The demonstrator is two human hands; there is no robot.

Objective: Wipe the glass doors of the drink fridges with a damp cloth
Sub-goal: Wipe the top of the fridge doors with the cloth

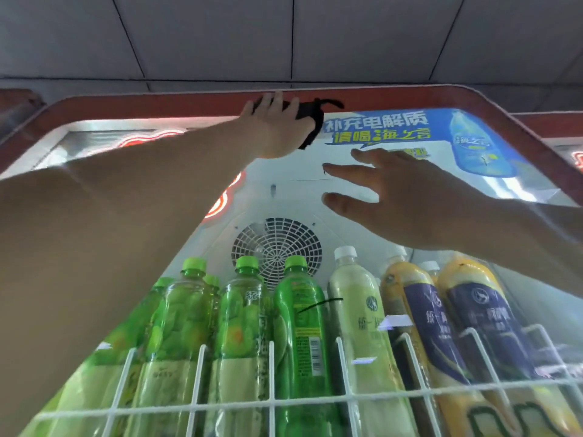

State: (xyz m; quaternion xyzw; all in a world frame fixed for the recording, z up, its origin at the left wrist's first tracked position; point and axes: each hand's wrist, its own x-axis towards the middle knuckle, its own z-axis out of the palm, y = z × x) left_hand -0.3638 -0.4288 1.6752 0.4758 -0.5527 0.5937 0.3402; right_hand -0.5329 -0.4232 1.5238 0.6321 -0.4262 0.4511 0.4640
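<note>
The left hand (277,127) holds a bunched black cloth (307,121) against the top of the fridge's glass door (284,184), just under the red frame (189,105), fingers curved over it. The right hand (410,197) is spread flat and holds nothing. Beside the cloth, a blue banner (378,127) reads "补充电解质 请喝海之言". Green bottles (296,310) stand on the shelf below.

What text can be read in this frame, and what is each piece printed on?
"补充电解质": white, top line of the blue banner.
"请喝海之言": yellow, the banner's second line.
Label of the pictured bottle on the banner: too blurred to read.
Labels of the shelf bottles and the print by the barcode: too blurred to read.
</note>
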